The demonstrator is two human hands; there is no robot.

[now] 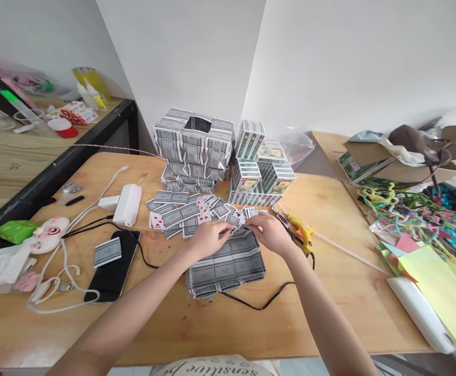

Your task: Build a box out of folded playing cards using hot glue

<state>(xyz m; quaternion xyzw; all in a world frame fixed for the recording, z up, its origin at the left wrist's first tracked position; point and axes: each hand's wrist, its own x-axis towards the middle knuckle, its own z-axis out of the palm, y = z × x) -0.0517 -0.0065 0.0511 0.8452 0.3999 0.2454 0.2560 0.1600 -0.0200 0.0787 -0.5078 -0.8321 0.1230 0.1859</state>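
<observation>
An open, shallow box made of playing cards (228, 263) sits on the table in front of me, its grey patterned card backs showing inside. My left hand (210, 238) is closed, thumb and fingers pinching the box's far rim near its left end. At the right end of that same rim, my right hand (270, 232) is also closed on the edge. Whether a separate card is between my fingers is hidden. Loose playing cards (181, 214) lie scattered just beyond the box, some face up. A yellow hot glue gun (305, 233) rests right of my right hand.
Behind the loose cards stand a larger card-covered structure (196, 149) and stacked card packs (261, 169). On the left lie a black phone (112, 277) with one card on it, a white adapter (128, 204) and cables. Coloured paper (435, 292) and craft pieces crowd the right.
</observation>
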